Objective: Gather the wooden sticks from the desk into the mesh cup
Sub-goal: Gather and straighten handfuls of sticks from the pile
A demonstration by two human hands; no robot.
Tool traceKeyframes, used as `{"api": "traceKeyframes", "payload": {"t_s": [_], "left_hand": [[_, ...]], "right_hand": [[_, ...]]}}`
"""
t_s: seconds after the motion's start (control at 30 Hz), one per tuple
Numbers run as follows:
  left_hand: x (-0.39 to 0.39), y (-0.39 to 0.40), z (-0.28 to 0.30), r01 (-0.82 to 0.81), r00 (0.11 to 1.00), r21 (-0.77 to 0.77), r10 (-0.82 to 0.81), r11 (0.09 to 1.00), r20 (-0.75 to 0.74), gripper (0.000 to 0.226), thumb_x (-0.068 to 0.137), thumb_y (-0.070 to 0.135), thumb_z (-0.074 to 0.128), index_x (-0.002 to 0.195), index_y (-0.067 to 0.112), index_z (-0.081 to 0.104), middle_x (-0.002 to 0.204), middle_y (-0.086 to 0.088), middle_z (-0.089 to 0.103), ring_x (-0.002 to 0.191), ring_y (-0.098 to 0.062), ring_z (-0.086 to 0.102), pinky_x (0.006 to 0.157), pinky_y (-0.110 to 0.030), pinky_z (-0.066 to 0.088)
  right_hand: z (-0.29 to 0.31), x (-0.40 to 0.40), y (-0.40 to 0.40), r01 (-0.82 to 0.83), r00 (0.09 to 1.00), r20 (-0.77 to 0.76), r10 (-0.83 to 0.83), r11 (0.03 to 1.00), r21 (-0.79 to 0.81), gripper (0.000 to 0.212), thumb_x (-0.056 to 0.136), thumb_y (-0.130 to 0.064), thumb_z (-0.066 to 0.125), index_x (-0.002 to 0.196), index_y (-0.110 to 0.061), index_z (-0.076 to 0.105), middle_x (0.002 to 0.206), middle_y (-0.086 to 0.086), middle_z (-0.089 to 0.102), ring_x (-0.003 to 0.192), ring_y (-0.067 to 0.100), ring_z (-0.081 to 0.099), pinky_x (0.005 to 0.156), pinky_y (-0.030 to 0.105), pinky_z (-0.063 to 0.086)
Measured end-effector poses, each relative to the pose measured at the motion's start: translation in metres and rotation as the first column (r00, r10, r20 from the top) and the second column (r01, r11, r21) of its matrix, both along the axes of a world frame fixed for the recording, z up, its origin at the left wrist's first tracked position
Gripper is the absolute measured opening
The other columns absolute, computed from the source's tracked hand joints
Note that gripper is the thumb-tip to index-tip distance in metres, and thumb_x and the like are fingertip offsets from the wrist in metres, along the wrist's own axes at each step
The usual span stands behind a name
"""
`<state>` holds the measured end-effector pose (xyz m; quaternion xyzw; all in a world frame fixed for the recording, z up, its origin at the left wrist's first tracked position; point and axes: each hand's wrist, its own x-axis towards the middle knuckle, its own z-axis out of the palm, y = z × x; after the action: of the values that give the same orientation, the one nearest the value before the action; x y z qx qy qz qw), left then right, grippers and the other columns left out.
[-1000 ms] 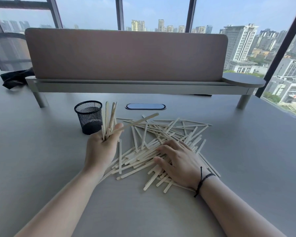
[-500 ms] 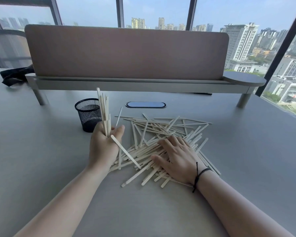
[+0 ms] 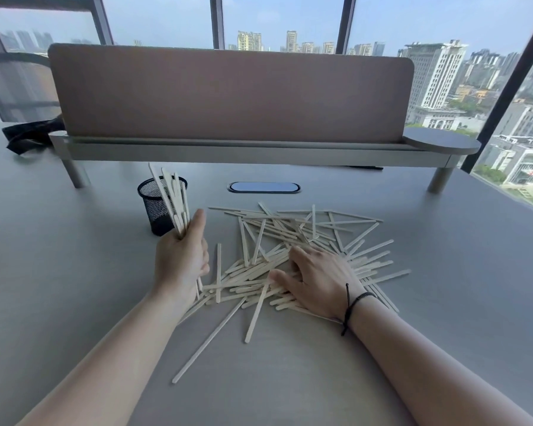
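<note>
Pale wooden sticks, black mesh cup, grey desk.

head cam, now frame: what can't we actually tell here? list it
- Inside of the mesh cup: head view; the bundle of sticks in the left hand crosses it and the mesh is dark, so any sticks inside don't show.
- Left hand's fingers: curled away behind the hand.
- Sticks under the right hand: covered by the palm; whether it pinches any is unclear.
- Stick count in the pile: overlapping, too fine.
</note>
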<state>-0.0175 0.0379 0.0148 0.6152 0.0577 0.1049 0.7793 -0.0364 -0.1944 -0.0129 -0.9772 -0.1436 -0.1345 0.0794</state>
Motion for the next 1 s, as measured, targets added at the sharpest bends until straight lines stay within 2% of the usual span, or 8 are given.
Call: {"api": "traceKeyframes", "payload": {"t_s": [0.1,0.2,0.33,0.5,0.7,0.87,0.93,1.0], "left_hand": [[-0.002,-0.002,0.001,0.013,1.0,0.015,-0.013,1.0,0.005,0.053,0.099,0.037,0.06,0.062,0.026,0.024,0.049,0.003,0.019,0.043,-0.013,0.013,0.041,-0.019,0.013],[-0.002,-0.002,0.0,0.024,1.0,0.016,-0.025,1.0,0.015,0.055,0.099,0.038,0.06,0.062,0.025,0.022,0.049,0.003,0.018,0.044,-0.013,0.012,0.041,-0.02,0.012],[-0.002,0.0,-0.001,0.016,0.998,0.048,-0.019,0.999,0.055,0.054,0.1,0.036,0.059,0.064,0.025,0.021,0.049,0.003,0.019,0.043,-0.012,0.013,0.043,-0.022,0.012],[0.0,0.0,-0.006,0.013,0.997,0.096,-0.02,0.995,0.068,0.054,0.099,0.038,0.06,0.062,0.025,0.023,0.05,0.004,0.02,0.041,-0.012,0.014,0.042,-0.02,0.014],[0.002,0.001,-0.017,0.003,1.0,0.155,-0.007,0.988,0.028,0.055,0.096,0.043,0.064,0.058,0.024,0.028,0.051,0.0,0.022,0.045,-0.015,0.018,0.046,-0.027,0.015],[0.001,0.0,-0.019,0.022,0.998,0.201,-0.033,0.979,0.055,0.055,0.095,0.046,0.063,0.058,0.027,0.028,0.054,-0.002,0.022,0.047,-0.016,0.019,0.049,-0.034,0.016],[0.0,-0.001,-0.019,0.027,0.996,0.239,-0.046,0.971,0.071,0.056,0.095,0.047,0.062,0.055,0.027,0.029,0.052,-0.002,0.024,0.047,-0.017,0.02,0.049,-0.033,0.018],[-0.002,-0.003,-0.018,0.033,0.995,0.258,-0.056,0.966,0.084,0.055,0.097,0.044,0.061,0.057,0.025,0.029,0.051,-0.001,0.024,0.047,-0.016,0.02,0.05,-0.033,0.018]], "right_hand": [[0.003,-0.002,0.0,-0.012,1.0,0.016,0.011,1.0,0.017,0.057,0.09,-0.078,0.028,0.069,-0.027,0.044,0.078,-0.012,0.053,0.074,0.012,0.052,0.061,0.029,0.031],[0.006,-0.004,0.002,-0.008,1.0,0.027,0.008,1.0,0.023,0.059,0.089,-0.079,0.027,0.063,-0.028,0.04,0.074,-0.012,0.051,0.067,0.01,0.045,0.059,0.028,0.033],[0.006,-0.004,0.001,0.003,0.998,0.069,-0.003,1.0,0.001,0.077,0.084,-0.084,0.015,0.065,-0.016,0.045,0.07,-0.007,0.054,0.068,0.02,0.057,0.059,0.032,0.045],[0.004,-0.005,0.0,0.032,0.991,0.128,-0.025,0.998,-0.051,0.089,0.081,-0.088,0.008,0.065,-0.011,0.049,0.066,0.001,0.061,0.067,0.03,0.06,0.06,0.036,0.049],[0.004,-0.01,-0.003,0.024,0.984,0.177,-0.023,1.0,-0.004,0.09,0.072,-0.095,0.004,0.063,-0.014,0.043,0.058,0.007,0.06,0.063,0.04,0.059,0.052,0.034,0.038],[0.004,-0.011,-0.002,0.022,0.988,0.149,-0.03,0.998,0.05,0.094,0.065,-0.099,0.006,0.07,-0.017,0.05,0.062,0.004,0.062,0.067,0.035,0.061,0.057,0.035,0.046],[0.005,-0.011,-0.002,-0.002,0.993,0.118,-0.006,0.998,0.064,0.087,0.063,-0.101,0.011,0.067,-0.02,0.044,0.058,-0.001,0.056,0.064,0.031,0.057,0.056,0.033,0.043],[0.007,-0.013,-0.001,-0.031,0.994,0.106,0.027,0.999,0.037,0.081,0.063,-0.101,0.017,0.061,-0.021,0.033,0.053,-0.005,0.044,0.057,0.028,0.045,0.053,0.031,0.035]]}}
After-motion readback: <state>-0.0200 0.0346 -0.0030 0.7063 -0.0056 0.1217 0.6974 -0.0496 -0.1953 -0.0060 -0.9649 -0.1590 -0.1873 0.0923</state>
